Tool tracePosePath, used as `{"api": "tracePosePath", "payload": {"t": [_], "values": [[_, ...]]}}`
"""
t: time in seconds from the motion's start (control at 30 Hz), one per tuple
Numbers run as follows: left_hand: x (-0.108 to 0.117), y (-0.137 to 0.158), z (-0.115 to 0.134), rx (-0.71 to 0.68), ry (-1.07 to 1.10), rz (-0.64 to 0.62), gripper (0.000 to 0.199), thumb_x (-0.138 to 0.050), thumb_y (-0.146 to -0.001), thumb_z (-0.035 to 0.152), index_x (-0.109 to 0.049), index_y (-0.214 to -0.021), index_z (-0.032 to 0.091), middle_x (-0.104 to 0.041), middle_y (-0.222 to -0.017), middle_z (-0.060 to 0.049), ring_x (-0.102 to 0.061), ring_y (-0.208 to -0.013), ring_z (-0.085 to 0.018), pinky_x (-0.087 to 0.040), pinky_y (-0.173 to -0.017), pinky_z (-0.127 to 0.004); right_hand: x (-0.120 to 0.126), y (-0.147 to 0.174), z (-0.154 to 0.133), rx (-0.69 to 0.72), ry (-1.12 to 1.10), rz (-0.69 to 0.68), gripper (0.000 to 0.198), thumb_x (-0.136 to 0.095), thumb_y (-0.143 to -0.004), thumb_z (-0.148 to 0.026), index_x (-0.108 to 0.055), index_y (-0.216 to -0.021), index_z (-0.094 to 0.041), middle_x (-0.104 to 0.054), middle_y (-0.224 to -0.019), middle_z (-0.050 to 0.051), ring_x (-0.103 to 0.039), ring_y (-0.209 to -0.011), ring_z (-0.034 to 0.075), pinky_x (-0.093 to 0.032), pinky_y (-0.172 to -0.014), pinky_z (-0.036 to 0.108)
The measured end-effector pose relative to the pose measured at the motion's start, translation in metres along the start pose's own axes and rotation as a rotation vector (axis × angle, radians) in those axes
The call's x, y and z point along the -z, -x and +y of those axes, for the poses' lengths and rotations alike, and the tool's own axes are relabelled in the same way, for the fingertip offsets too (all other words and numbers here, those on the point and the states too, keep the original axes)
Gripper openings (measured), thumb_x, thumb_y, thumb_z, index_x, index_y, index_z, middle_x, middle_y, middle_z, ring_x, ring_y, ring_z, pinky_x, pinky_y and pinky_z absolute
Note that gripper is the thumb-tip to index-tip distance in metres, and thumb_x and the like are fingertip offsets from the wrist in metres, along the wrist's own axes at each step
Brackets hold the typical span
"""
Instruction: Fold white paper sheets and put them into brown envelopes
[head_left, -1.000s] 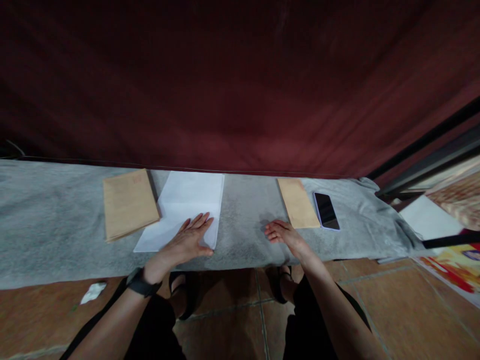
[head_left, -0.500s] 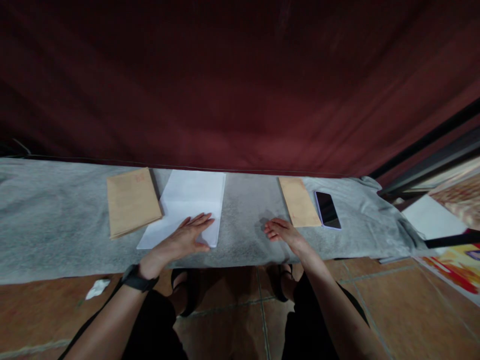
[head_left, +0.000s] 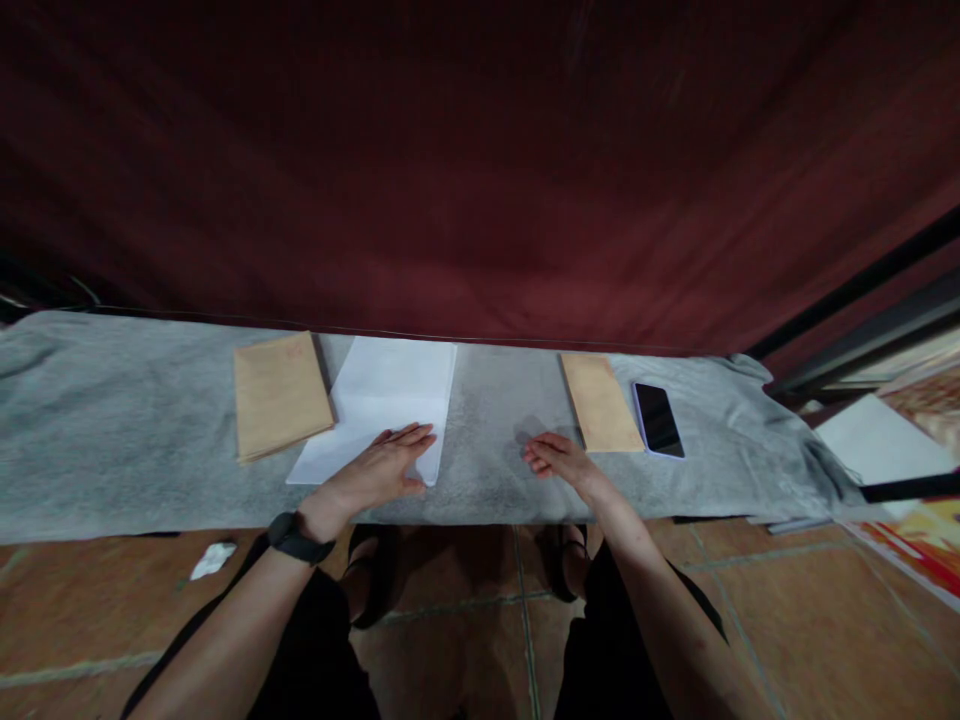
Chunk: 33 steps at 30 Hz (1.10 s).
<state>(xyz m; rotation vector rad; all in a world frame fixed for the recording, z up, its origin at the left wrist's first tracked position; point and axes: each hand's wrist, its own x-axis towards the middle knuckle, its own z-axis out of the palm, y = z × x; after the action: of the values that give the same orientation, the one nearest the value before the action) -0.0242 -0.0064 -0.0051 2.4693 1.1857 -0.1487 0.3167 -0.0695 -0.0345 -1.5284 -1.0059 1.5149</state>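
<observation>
White paper (head_left: 390, 380) with a faint crease across it lies flat on the grey cloth. Over its lower right part rests my left hand (head_left: 394, 465), open, its fingers stretched and the thumb apart. Whether it presses on the sheet I cannot tell. A stack of brown envelopes (head_left: 281, 395) lies just left of the paper. My right hand (head_left: 556, 458) hovers at or just above the cloth, fingers loosely bent, with nothing visible in them. Close by on its right is another brown envelope (head_left: 602, 405), possibly more than one.
A phone (head_left: 658, 420) with a dark screen lies right of the single envelope. The grey cloth (head_left: 495, 420) covers a narrow bench before a dark red curtain (head_left: 480, 220). A crumpled white tissue (head_left: 213, 560) is on the tiled floor. Black bars and printed sheets stand at right.
The view has shifted slightly, so things on the left appear a little further right. Both hands keep nearly the same pose and place; nothing is picked up or let go.
</observation>
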Motion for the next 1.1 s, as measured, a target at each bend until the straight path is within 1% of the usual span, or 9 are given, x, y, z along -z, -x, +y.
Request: {"api": "tracePosePath", "payload": {"t": [0.1,0.2,0.33,0.43,0.57,0.73,0.83,1.0,1.1], "values": [[-0.002,0.001,-0.003,-0.053,0.043,0.081,0.060,-0.066,-0.084,0.033,-0.055,-0.142,0.021,-0.046,-0.156,-0.010,-0.040,-0.146,-0.026,-0.032,-0.120,-0.040,-0.001,-0.001,-0.001,-0.006,0.019,-0.008,0.033,-0.075,-0.078,-0.051,-0.070,-0.085,-0.019,-0.072,-0.081,0.003,-0.063,-0.068,0.013,-0.051,-0.060,0.024],[0.000,0.003,-0.002,-0.091,0.105,0.150,0.039,-0.054,-0.092,0.031,-0.066,-0.128,0.021,-0.060,-0.144,-0.008,-0.055,-0.134,-0.025,-0.041,-0.114,-0.038,-0.002,0.000,-0.003,-0.011,0.027,-0.003,0.029,-0.075,-0.079,-0.047,-0.070,-0.084,-0.019,-0.073,-0.080,0.003,-0.063,-0.068,0.013,-0.051,-0.060,0.023],[0.005,0.006,0.005,-0.017,0.109,0.237,0.031,-0.044,-0.097,0.028,-0.072,-0.106,0.022,-0.076,-0.107,-0.006,-0.071,-0.097,-0.021,-0.053,-0.087,-0.032,-0.007,0.000,-0.006,-0.013,0.027,0.005,0.026,-0.075,-0.079,-0.044,-0.071,-0.083,-0.019,-0.073,-0.077,0.003,-0.063,-0.065,0.012,-0.051,-0.058,0.022],[0.011,0.007,0.012,0.054,0.078,0.292,0.022,-0.049,-0.095,0.030,-0.070,-0.091,0.022,-0.074,-0.089,-0.004,-0.069,-0.082,-0.021,-0.048,-0.072,-0.029,-0.010,-0.002,-0.007,-0.019,0.031,0.002,0.024,-0.076,-0.078,-0.043,-0.071,-0.082,-0.019,-0.073,-0.076,0.003,-0.063,-0.063,0.012,-0.051,-0.057,0.022],[0.014,0.006,0.015,0.094,0.127,0.331,0.015,-0.058,-0.091,0.032,-0.061,-0.079,0.023,-0.066,-0.076,-0.001,-0.061,-0.069,-0.018,-0.039,-0.063,-0.027,-0.015,-0.005,-0.008,-0.017,0.039,-0.015,0.021,-0.075,-0.078,-0.041,-0.072,-0.082,-0.021,-0.073,-0.077,0.002,-0.063,-0.062,0.012,-0.052,-0.057,0.023],[0.006,0.002,0.007,0.090,0.352,0.294,0.027,-0.064,-0.083,0.036,-0.049,-0.066,0.022,-0.049,-0.060,0.005,-0.046,-0.057,-0.014,-0.029,-0.056,-0.025,-0.023,-0.007,-0.008,0.003,0.042,-0.030,0.020,-0.074,-0.079,-0.042,-0.072,-0.080,-0.022,-0.073,-0.078,0.002,-0.063,-0.063,0.013,-0.052,-0.058,0.025],[0.001,-0.001,0.002,0.066,0.530,0.252,0.034,-0.067,-0.077,0.039,-0.043,-0.061,0.022,-0.039,-0.058,0.006,-0.037,-0.056,-0.012,-0.025,-0.054,-0.024,-0.027,-0.007,-0.009,0.012,0.042,-0.038,0.019,-0.073,-0.080,-0.042,-0.071,-0.079,-0.023,-0.073,-0.078,0.002,-0.063,-0.065,0.014,-0.052,-0.059,0.025],[0.002,-0.007,-0.003,0.058,0.736,0.178,0.038,-0.070,-0.073,0.041,-0.039,-0.062,0.022,-0.035,-0.058,0.007,-0.032,-0.054,-0.010,-0.024,-0.052,-0.023,-0.029,-0.008,-0.010,-0.007,0.070,-0.070,0.017,-0.072,-0.082,-0.041,-0.071,-0.082,-0.024,-0.074,-0.083,0.002,-0.065,-0.070,0.015,-0.053,-0.062,0.026],[0.002,-0.011,0.002,0.020,0.739,0.267,0.039,-0.068,-0.078,0.040,-0.037,-0.063,0.022,-0.034,-0.058,0.007,-0.032,-0.054,-0.009,-0.026,-0.052,-0.023,-0.032,-0.010,-0.010,-0.008,0.068,-0.067,0.021,-0.072,-0.083,-0.044,-0.069,-0.083,-0.024,-0.073,-0.082,0.002,-0.065,-0.069,0.015,-0.053,-0.063,0.027]]}}
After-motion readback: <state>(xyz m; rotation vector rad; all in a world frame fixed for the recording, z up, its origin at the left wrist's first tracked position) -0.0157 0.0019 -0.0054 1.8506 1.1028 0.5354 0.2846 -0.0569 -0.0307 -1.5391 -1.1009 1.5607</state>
